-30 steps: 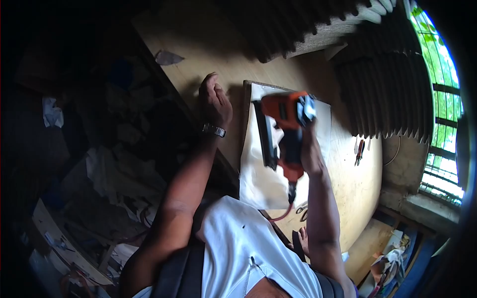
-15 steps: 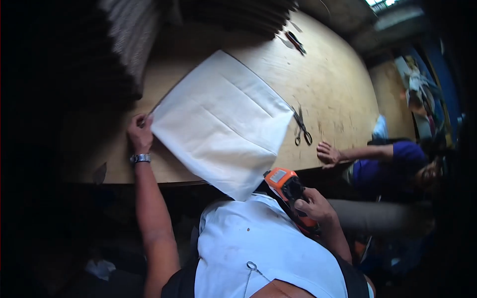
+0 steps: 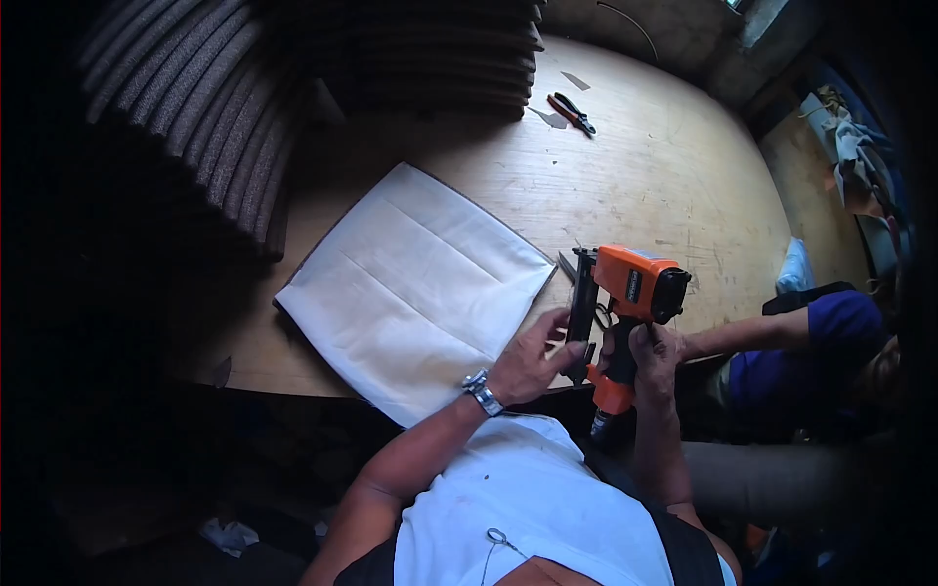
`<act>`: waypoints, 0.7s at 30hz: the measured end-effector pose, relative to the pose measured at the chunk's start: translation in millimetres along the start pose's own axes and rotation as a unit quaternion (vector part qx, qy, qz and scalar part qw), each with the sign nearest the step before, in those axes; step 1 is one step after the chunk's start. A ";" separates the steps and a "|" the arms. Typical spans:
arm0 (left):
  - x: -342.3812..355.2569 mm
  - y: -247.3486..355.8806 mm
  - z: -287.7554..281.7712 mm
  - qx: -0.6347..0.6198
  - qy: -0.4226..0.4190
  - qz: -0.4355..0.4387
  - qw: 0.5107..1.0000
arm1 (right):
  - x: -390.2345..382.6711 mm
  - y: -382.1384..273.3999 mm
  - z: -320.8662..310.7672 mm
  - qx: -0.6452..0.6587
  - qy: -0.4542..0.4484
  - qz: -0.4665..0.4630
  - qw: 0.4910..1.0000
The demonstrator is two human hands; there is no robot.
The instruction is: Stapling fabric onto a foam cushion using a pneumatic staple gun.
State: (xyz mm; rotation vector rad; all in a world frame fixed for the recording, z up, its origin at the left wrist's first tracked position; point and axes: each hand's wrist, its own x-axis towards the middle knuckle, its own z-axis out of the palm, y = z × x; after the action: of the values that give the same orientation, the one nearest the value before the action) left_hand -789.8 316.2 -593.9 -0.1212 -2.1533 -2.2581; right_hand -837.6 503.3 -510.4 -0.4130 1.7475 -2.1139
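Observation:
My right hand is closed round the grip of an orange and black air nail gun, held upright over the table's near edge. My left hand, with a metal watch at its wrist, has thumb and fingers at the lower end of the gun's black magazine. Left of the gun lies a square panel, covered in creased white cloth with a dark edge. Its near corner reaches past the table edge toward my body. Black scissors lie behind the gun, mostly hidden by it.
Stacks of dark ridged foam sheets rise at the far left of the wooden table. Pliers and small scraps lie at the back. On the right, a person in a purple shirt reaches an arm toward the table, close behind my right hand.
My left hand has let go of the panel's left corner and moved right to the nail gun's magazine. My right hand has raised the gun and turned it upright. The panel sits slightly more left.

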 end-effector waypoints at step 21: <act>5.6 5.7 110.7 0.111 0.388 0.000 0.915 | 60.5 -5.9 -46.2 -0.010 -0.316 -0.048 0.947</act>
State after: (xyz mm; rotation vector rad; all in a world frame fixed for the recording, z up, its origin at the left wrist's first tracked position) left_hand -790.2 426.6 -582.7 0.6611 -1.8958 -1.6094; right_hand -912.6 517.2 -513.8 -1.0638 1.3841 -1.7397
